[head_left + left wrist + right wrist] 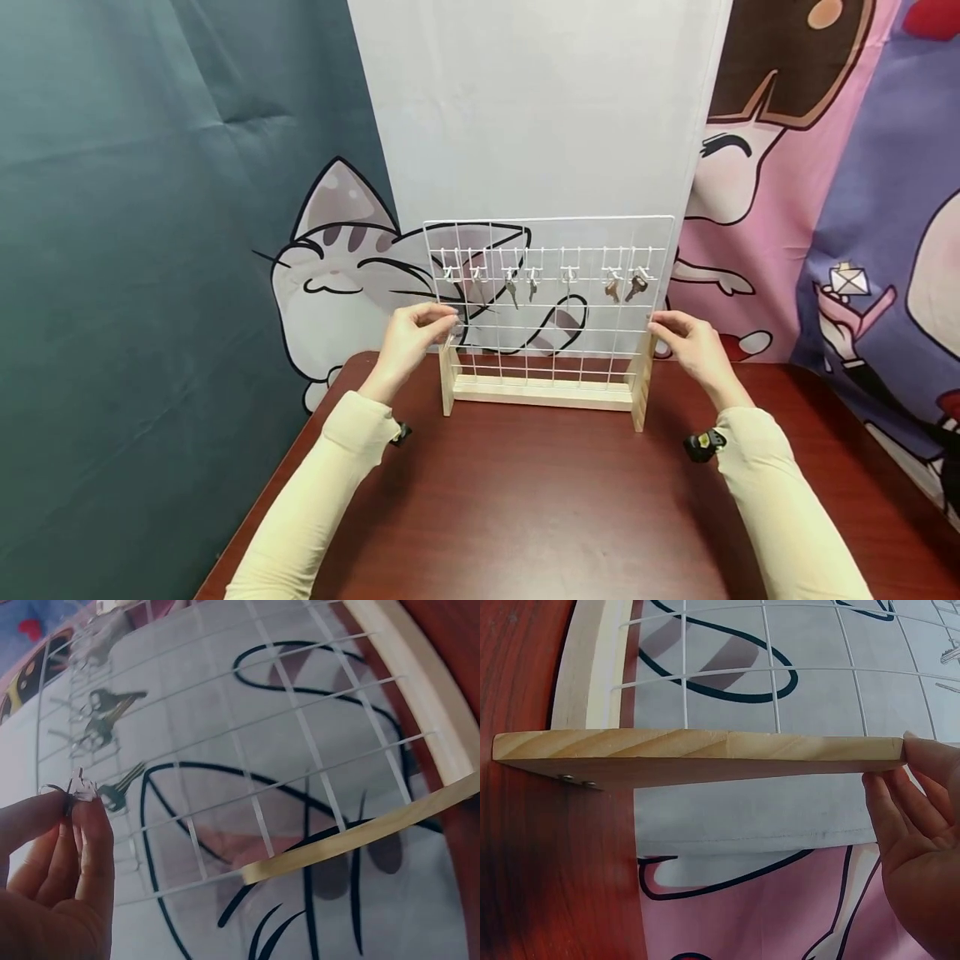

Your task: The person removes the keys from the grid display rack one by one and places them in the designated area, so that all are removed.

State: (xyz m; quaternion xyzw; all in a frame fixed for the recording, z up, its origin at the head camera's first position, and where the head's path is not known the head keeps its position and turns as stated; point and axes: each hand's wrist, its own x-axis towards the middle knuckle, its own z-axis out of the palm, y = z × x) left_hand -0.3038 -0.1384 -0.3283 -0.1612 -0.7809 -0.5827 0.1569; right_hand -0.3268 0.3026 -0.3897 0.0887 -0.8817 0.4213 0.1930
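Observation:
A white wire grid rack stands upright in a wooden base, with several keys hanging from white hooks along its upper rows. My left hand is at the rack's left upright. In the left wrist view its thumb and fingers pinch a small shiny piece with a thin loop; its exact kind is unclear. A key shows just beyond those fingertips. My right hand grips the top end of the right wooden upright between thumb and fingers.
The rack stands toward the far edge of a reddish-brown table. Close behind it hangs a printed cloth with a cartoon cat. A dark green cloth hangs on the left.

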